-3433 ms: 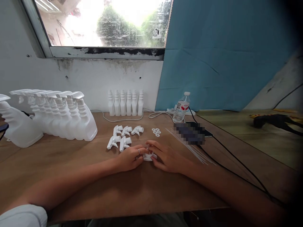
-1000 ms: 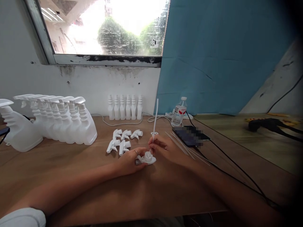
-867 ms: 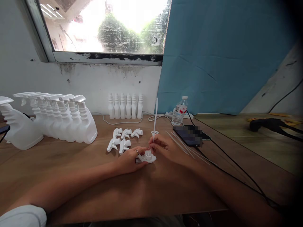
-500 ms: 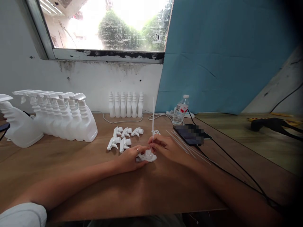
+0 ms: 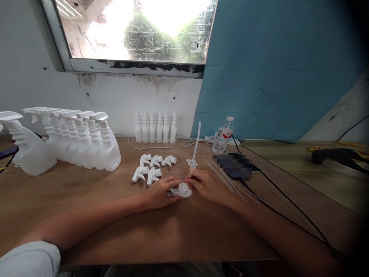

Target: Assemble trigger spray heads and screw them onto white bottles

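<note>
My left hand (image 5: 160, 191) grips a white trigger spray head (image 5: 183, 188) that lies on the table, its round collar facing up. A thin white dip tube (image 5: 196, 144) is pinched between the fingertips of my right hand (image 5: 203, 184), just right of the collar. The tube rises from those fingers and leans to the right; its lower end is hidden by the fingers. Several loose trigger spray heads (image 5: 154, 175) lie beyond my left hand. Small white ring washers (image 5: 191, 164) sit past my right fingers. More thin tubes (image 5: 221, 177) lie to the right.
White spray bottles with heads (image 5: 83, 146) stand in a row at the left. Smaller white bottles (image 5: 156, 129) line the wall. At the right are a water bottle (image 5: 223, 134), a phone (image 5: 235, 166) and black cables (image 5: 288, 209). The table's front edge (image 5: 173, 262) is near me.
The tube, upright before, now tilts to the right, and its lower end has shifted away from the collar. My left hand still holds the spray head. The view has turned slightly left.
</note>
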Tool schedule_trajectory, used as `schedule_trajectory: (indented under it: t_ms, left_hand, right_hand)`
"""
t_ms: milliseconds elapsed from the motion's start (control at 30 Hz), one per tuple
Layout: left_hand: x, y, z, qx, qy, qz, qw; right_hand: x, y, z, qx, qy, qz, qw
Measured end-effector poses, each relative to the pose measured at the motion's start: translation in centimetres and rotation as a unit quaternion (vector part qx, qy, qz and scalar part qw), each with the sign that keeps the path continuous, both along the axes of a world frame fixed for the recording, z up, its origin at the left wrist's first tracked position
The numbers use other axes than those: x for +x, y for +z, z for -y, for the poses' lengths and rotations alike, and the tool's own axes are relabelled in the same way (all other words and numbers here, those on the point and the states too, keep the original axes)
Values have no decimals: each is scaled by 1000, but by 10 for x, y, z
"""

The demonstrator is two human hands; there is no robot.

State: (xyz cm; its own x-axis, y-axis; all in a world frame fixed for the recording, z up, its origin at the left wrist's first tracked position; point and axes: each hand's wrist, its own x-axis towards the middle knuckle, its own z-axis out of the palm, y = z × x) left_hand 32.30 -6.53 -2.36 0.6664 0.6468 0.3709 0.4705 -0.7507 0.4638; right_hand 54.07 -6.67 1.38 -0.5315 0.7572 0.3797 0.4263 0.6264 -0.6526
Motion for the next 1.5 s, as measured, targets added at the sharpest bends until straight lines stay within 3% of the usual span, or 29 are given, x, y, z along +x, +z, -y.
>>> schedule_trajectory:
  t_ms: [200,400,500,1033,1367,1433,1500]
  left_hand:
    - [2,-2,-3,10,10,-4,1000]
    - [-1,-2,-7,15,-15,-9,1000]
    - [-1,-3,-7,23,-14,-5,1000]
    - [0,-7,-6,45,-16,-22,999]
    - [0,-3,-3,-7,-10,31,999]
    - [1,-2,-4,-43,-4,78,996]
    - [2,-1,-4,-102,6,126,987]
  right_hand:
    - [1,-4,3,-18,3,-4,1000]
    - [-6,-15,3,-117,3,-125,985]
    - [-9,-19,-1,-129,-1,-128,983]
    - [-14,-22,-3,38,-40,-19,998]
    - [-8,-15,6,-8,-47,-45,998]
    - [-1,-12,7,51,-61,-47,996]
    - [8,-8,8,161,-41,-8,986]
